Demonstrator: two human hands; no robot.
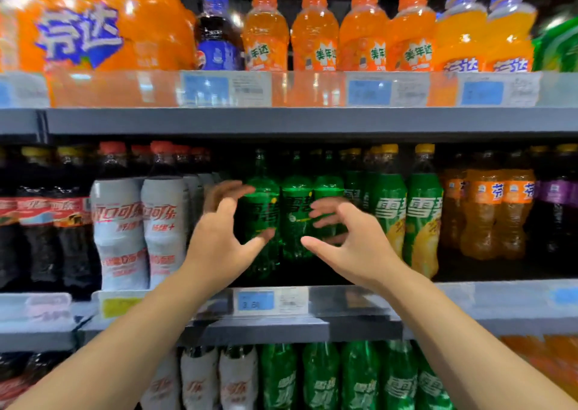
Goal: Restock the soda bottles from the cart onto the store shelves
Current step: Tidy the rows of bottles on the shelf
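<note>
Three green soda bottles stand set back on the middle shelf (350, 303): a left one (261, 196), a middle one (295, 209) and a right one (328, 187). My left hand (219, 231) hovers in front of the left green bottle, fingers spread and curled, holding nothing. My right hand (347, 240) is in front of the middle and right green bottles, fingers apart, also with nothing in it. I cannot tell whether any fingertip touches a bottle. The cart is out of view.
White-labelled cola bottles (119, 231) stand left of the gap and yellow-capped green bottles (422, 218) right of it. Orange soda bottles (316, 31) fill the top shelf. More green bottles (359, 375) sit on the shelf below. Price tags (255, 300) line the shelf edges.
</note>
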